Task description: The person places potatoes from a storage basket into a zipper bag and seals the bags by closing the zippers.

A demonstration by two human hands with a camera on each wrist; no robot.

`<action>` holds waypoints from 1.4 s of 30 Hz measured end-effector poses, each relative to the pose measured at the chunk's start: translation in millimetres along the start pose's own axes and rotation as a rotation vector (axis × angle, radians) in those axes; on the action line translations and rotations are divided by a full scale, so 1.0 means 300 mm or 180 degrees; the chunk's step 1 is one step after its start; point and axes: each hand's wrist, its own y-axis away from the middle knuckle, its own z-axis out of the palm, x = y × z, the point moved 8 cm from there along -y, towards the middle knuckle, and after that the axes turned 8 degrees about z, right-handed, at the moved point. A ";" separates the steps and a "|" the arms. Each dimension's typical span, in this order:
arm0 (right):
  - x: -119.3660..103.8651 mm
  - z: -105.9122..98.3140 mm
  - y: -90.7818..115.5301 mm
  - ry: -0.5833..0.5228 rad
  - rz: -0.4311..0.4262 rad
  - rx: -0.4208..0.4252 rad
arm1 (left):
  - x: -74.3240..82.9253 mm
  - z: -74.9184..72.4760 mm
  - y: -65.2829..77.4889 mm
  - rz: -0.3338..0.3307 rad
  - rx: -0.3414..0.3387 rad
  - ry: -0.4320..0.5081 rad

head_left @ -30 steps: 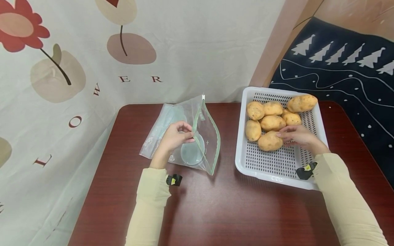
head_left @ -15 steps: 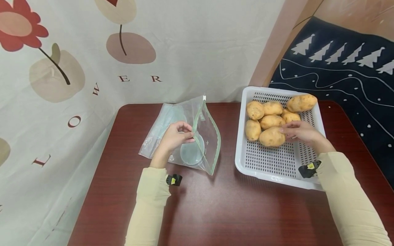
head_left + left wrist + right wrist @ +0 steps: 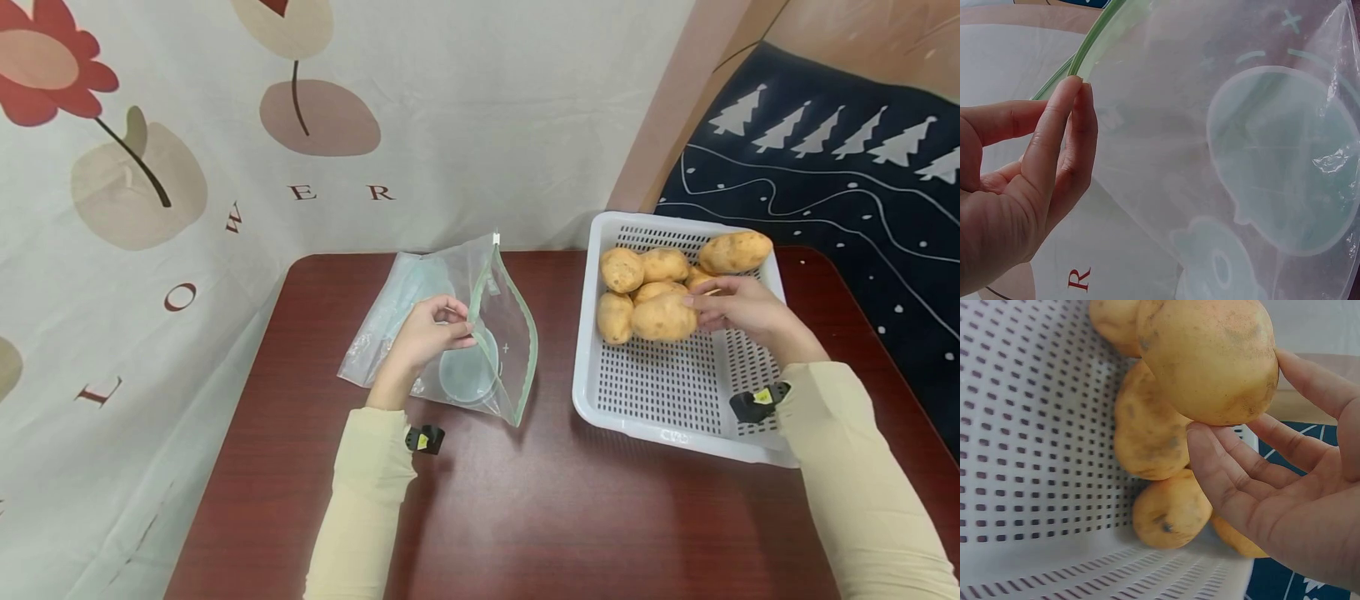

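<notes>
A clear zip bag (image 3: 427,292) with a green-edged mouth and pale green print lies toward the left of the table. My left hand (image 3: 427,337) pinches one edge of its mouth between thumb and fingertip, and the mouth gapes to the right; the left wrist view shows the pinched green strip (image 3: 1088,47). Over the white basket (image 3: 645,425), my right hand (image 3: 742,312) grips a large potato (image 3: 665,317) by its right end. In the right wrist view that potato (image 3: 1210,359) sits between thumb and fingers, in front of other potatoes (image 3: 1150,425).
Several potatoes (image 3: 622,269) rest in the back half of the perforated basket, one (image 3: 735,252) against its back right corner. The dark red table (image 3: 525,517) meets a printed white cloth (image 3: 480,125) behind, with a dark blue tree-patterned cloth (image 3: 847,183) at right.
My right hand has moved up and slightly right with the potato, which now covers more of the potato behind it. The left hand and bag have stayed nearly still.
</notes>
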 end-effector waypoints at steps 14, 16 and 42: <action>-0.089 -0.021 0.014 0.0080 -0.0091 0.0169 | 0.002 0.004 -0.005 0.0023 -0.0006 0.0016; -0.101 -0.021 0.016 0.0088 -0.0088 0.0180 | 0.003 0.005 -0.006 0.0016 -0.0009 0.0007; -0.278 0.082 0.034 0.0271 -0.0434 0.0153 | 0.004 0.020 -0.009 -0.0024 -0.0057 0.0005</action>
